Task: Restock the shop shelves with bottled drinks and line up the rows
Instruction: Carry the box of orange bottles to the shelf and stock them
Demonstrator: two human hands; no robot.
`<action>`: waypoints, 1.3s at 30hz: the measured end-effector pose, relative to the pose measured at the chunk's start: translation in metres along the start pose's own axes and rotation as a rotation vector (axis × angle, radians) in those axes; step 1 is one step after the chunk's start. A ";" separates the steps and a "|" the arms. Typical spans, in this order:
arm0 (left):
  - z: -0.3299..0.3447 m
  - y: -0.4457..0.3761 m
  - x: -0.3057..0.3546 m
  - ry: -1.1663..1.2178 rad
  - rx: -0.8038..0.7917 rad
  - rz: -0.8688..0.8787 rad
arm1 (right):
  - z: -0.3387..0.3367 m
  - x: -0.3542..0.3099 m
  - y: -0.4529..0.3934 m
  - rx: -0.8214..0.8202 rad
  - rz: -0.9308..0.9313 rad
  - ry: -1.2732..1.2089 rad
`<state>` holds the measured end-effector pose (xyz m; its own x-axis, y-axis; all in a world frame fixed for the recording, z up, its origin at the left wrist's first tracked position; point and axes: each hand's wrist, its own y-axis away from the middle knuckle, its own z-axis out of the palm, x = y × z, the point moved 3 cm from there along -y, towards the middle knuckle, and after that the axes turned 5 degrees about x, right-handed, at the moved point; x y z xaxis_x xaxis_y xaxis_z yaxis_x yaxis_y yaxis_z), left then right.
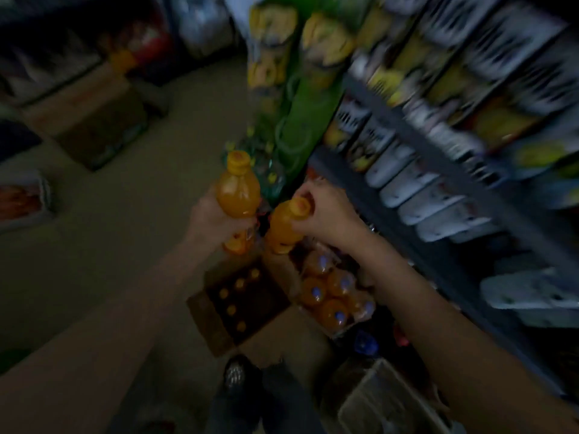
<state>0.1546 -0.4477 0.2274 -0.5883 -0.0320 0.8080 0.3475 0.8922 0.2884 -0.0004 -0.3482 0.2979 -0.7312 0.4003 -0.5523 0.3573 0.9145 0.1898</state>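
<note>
- Frame dim and motion-blurred, fine detail mostly lost.
- Far left: a tray (pixel 23 202) of reddish-orange goods on the floor (pixel 125 220), contents unreadable.
- Upper left: closed cardboard box (pixel 91 120) on the floor, something orange (pixel 123 61) behind it, too blurred to name.
- Left hand (pixel 216 219) wrapped around the lower body of an orange drink bottle (pixel 238 192); bottle upright, orange cap on top, fingers curled across its front.
- Just right of it, second orange bottle (pixel 285 227), tilted, cap end toward the right hand (pixel 326 214).
- Right hand closed around the neck and cap of the second bottle, fingers bunched on the cap.
- The two bottles sit close together, nearly touching at the lower ends; cannot tell if they make contact.
- Both bottles held in the air above an open carton (pixel 216 321) on the floor; orange caps show inside it in rows.
- Right of the carton, touching it: shrink-wrapped pack (pixel 332 292) of orange bottles with blue caps.
- Below centre: dark shoe (pixel 235 374) of the person on the floor.
- Lower right: another open box (pixel 385 402), contents unclear.
- Right side: shop shelves (pixel 438 158) stocked with rows of white bottles (pixel 416 195) and yellow-labelled packs, heavily blurred.
- Top centre: hanging yellow and green packets (pixel 300 57) beside the shelves.
</note>
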 end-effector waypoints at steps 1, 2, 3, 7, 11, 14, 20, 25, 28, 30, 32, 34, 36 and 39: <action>-0.009 0.000 0.038 -0.009 -0.008 0.065 | -0.038 -0.011 0.010 0.067 -0.003 -0.030; -0.015 0.002 0.074 -0.019 -0.018 0.119 | -0.075 -0.019 0.023 0.142 -0.008 -0.060; -0.018 0.005 0.112 -0.026 -0.029 0.179 | -0.111 -0.024 0.037 0.232 -0.002 -0.097; -0.017 0.029 0.241 -0.012 -0.065 0.394 | -0.232 -0.036 0.099 0.640 0.003 -0.179; 0.007 0.066 0.346 0.016 -0.133 0.609 | -0.335 -0.017 0.157 1.066 0.066 -0.308; 0.037 0.095 0.411 0.073 -0.144 0.760 | -0.386 0.018 0.195 1.403 0.097 -0.625; 0.114 0.145 0.494 0.142 -0.271 0.881 | -0.423 0.074 0.255 1.888 0.093 -0.472; 0.171 0.155 0.524 0.142 -0.338 0.841 | -0.437 0.123 0.261 1.919 0.095 -0.329; 0.194 0.152 0.532 0.139 -0.325 0.805 | -0.454 0.141 0.258 1.901 0.110 -0.372; 0.205 0.151 0.538 0.141 -0.300 0.778 | -0.468 0.150 0.249 1.768 0.144 -0.434; 0.214 0.148 0.545 0.141 -0.293 0.743 | -0.473 0.161 0.234 1.566 0.199 -0.466; 0.219 0.146 0.551 0.112 -0.316 0.731 | -0.464 0.172 0.222 1.394 0.225 -0.402; 0.223 0.144 0.552 0.062 -0.345 0.755 | -0.453 0.176 0.221 1.328 0.188 -0.380; 0.227 0.142 0.545 -0.025 -0.361 0.786 | -0.440 0.186 0.230 1.289 0.215 -0.391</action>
<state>-0.2824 -0.2365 0.5919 -0.0947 0.5476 0.8313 0.8683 0.4539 -0.2001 -0.3102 -0.0378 0.5956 -0.4594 0.2868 -0.8407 0.8833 0.0475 -0.4665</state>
